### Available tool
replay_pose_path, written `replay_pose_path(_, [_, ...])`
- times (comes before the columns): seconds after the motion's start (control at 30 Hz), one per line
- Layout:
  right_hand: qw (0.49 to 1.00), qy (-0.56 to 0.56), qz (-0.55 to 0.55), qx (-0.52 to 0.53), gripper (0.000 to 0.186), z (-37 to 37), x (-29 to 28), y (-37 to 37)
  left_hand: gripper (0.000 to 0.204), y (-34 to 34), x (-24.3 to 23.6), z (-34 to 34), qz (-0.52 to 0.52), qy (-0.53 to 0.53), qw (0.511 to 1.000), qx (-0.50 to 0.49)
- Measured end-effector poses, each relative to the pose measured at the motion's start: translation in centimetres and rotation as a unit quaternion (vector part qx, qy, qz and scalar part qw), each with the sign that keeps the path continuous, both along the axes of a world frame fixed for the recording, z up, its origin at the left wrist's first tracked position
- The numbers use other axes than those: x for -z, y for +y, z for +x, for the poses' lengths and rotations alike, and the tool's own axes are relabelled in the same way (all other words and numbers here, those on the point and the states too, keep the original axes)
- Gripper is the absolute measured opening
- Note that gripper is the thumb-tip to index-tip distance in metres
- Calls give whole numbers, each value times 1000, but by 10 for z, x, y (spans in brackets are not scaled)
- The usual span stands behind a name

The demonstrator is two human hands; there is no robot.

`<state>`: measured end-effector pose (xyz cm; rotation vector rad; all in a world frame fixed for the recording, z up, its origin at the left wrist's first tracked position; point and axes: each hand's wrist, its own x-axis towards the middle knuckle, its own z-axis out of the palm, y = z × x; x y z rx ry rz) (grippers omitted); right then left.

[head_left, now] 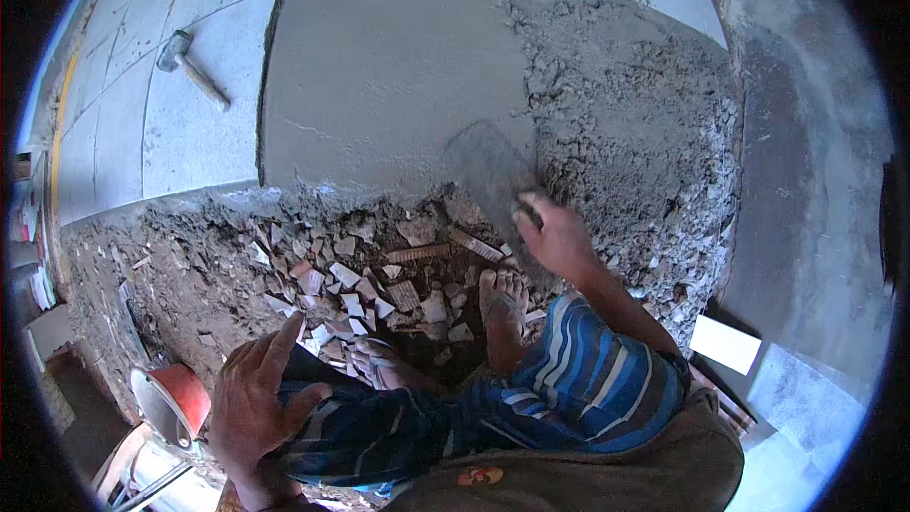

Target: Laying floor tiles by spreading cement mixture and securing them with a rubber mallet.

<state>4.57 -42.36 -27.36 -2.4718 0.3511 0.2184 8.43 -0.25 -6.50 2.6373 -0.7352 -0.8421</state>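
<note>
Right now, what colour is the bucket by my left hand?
Orange-red bucket with a pale inside, clearest in the head view.

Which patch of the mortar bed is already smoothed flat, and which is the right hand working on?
The left patch, beside the laid tiles, is smooth. The right patch is rough and lumpy; the right hand holds the trowel at their border.

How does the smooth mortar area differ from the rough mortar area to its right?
The smooth mortar area is flat and even; the rough mortar area is lumpy and crumbly. The smooth one borders the laid tiles; the rough one reaches the wall side. The trowel in the right hand lies at their boundary. Both are grey.
</note>
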Motion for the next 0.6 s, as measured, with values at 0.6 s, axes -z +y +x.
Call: replay_pose_path(0.6, [997,14,-82,-4,46,1,3,-17,89,12,-4,-12,2,33,999,-37])
